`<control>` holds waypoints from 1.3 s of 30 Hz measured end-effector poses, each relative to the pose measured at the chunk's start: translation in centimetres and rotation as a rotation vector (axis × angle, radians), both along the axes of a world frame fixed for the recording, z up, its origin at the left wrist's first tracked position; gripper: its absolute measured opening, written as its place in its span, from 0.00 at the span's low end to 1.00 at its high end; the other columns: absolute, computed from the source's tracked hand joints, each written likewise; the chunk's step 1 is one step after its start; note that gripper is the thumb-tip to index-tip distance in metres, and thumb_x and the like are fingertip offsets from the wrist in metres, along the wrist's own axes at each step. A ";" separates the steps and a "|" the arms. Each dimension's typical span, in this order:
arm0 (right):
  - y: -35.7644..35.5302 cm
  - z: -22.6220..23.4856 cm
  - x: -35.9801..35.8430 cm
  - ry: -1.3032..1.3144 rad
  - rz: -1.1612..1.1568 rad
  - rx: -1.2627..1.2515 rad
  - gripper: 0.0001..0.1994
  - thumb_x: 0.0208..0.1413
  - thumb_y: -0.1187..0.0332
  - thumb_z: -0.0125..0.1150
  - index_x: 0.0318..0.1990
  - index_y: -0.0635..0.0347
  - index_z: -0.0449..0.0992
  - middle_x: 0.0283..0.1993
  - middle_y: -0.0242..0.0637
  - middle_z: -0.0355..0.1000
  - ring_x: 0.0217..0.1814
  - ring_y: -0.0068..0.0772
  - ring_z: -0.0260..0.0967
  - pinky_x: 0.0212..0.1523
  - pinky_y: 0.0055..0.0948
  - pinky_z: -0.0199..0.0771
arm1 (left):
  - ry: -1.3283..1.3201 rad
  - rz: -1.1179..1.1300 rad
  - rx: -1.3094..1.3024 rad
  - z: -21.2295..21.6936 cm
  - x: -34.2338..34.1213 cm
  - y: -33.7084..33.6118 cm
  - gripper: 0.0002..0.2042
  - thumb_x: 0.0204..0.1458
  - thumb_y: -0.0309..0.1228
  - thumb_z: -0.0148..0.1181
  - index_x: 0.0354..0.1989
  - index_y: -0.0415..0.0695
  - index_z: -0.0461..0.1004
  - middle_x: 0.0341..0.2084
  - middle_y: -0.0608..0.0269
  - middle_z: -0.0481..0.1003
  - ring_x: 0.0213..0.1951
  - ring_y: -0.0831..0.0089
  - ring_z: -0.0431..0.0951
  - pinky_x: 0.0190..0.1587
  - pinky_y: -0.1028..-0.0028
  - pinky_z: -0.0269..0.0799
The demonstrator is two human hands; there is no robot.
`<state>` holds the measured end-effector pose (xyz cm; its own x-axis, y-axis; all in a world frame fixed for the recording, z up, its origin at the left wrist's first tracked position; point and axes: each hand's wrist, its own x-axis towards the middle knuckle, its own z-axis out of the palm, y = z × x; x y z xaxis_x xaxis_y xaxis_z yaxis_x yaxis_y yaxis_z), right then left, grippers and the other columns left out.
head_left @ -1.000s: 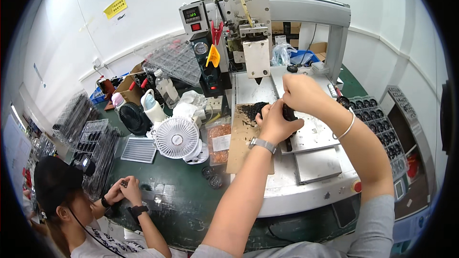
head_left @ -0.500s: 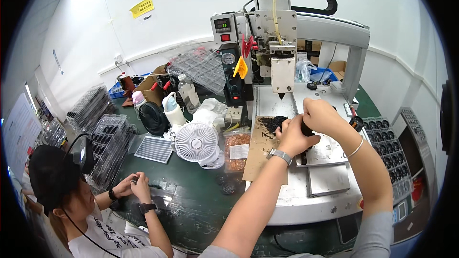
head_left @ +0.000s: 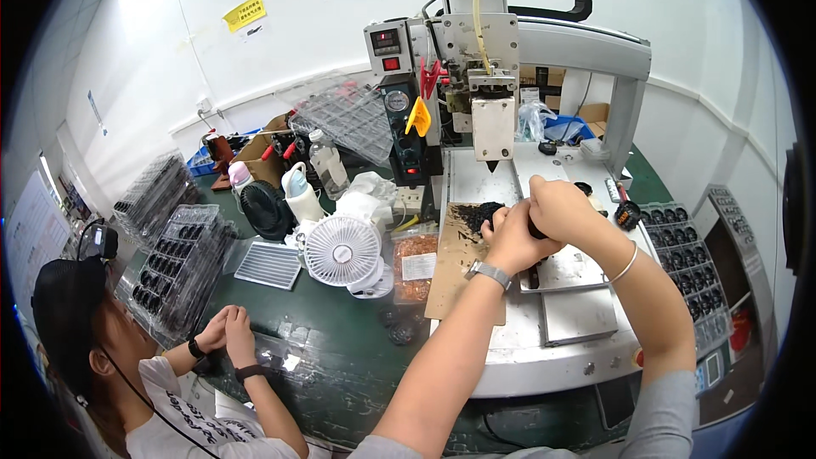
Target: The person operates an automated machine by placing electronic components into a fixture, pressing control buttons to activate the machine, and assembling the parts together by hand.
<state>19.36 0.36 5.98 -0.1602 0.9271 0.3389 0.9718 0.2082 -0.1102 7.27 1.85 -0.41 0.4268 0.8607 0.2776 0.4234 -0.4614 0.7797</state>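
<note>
My left hand point(head_left: 515, 242), with a metal watch on its wrist, is closed round a small black part point(head_left: 535, 229) that shows only as a dark patch between the hands. Pressed against it from the right is my right hand point(head_left: 563, 212), its fingers bent and closed on the same part; a bangle circles that wrist. Both hands are above the silver machine's bed, just below and right of its pointed nozzle point(head_left: 492, 167). Left of my fingers, a heap of black scraps point(head_left: 476, 218) lies on a brown cardboard sheet point(head_left: 449, 285). The part's exact kind is hidden.
A white fan point(head_left: 342, 252) and a bag of copper-coloured bits point(head_left: 415, 265) stand left of the cardboard. Trays of black parts point(head_left: 690, 259) lie at right, others point(head_left: 174, 259) at left. A co-worker's hands point(head_left: 228, 331) are at the lower left.
My hands stay together on the black part, the right one turned slightly. The whole view has shifted a little. The co-worker's hands have drawn closer together.
</note>
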 end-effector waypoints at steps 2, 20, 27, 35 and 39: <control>-0.4 -0.2 -0.2 0.023 0.003 0.012 0.09 0.54 0.69 0.53 0.33 0.69 0.71 0.28 0.57 0.75 0.33 0.59 0.74 0.37 0.49 0.74 | -0.045 -0.033 -0.015 -0.5 0.0 0.5 0.45 0.29 0.51 0.75 0.59 0.44 0.67 0.49 0.56 0.73 0.56 0.57 0.65 0.60 0.61 0.54; -4.1 1.2 -0.5 0.211 0.066 0.102 0.09 0.46 0.69 0.62 0.29 0.67 0.76 0.24 0.50 0.74 0.28 0.53 0.74 0.34 0.42 0.75 | -0.080 -0.012 -0.030 -1.2 0.1 0.1 0.40 0.28 0.51 0.75 0.55 0.55 0.70 0.48 0.61 0.75 0.58 0.58 0.62 0.61 0.46 0.38; -2.1 2.8 0.2 0.193 -0.007 0.319 0.07 0.43 0.73 0.60 0.31 0.67 0.73 0.21 0.52 0.72 0.26 0.54 0.73 0.31 0.43 0.73 | -0.003 0.012 -0.030 -0.9 -0.1 0.4 0.41 0.29 0.51 0.75 0.57 0.53 0.68 0.50 0.55 0.73 0.61 0.57 0.59 0.64 0.46 0.34; -1.0 0.9 -0.8 0.061 -0.068 0.043 0.10 0.43 0.69 0.59 0.28 0.70 0.72 0.27 0.57 0.74 0.33 0.60 0.74 0.39 0.47 0.75 | 0.025 0.063 0.022 -0.4 0.0 -0.1 0.40 0.28 0.53 0.75 0.55 0.56 0.70 0.48 0.64 0.75 0.56 0.61 0.65 0.59 0.60 0.47; -0.8 1.8 -0.2 0.060 0.037 -0.048 0.10 0.43 0.68 0.59 0.29 0.69 0.72 0.27 0.56 0.74 0.33 0.59 0.74 0.38 0.46 0.75 | 0.013 0.035 0.006 -0.2 0.1 -0.2 0.40 0.29 0.54 0.74 0.54 0.53 0.70 0.46 0.63 0.76 0.55 0.61 0.65 0.59 0.60 0.47</control>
<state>19.20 -0.46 7.75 -0.1752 0.9364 0.3042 0.9549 0.2368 -0.1790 7.35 1.61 -0.65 0.3999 0.8735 0.2775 0.4496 -0.4508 0.7711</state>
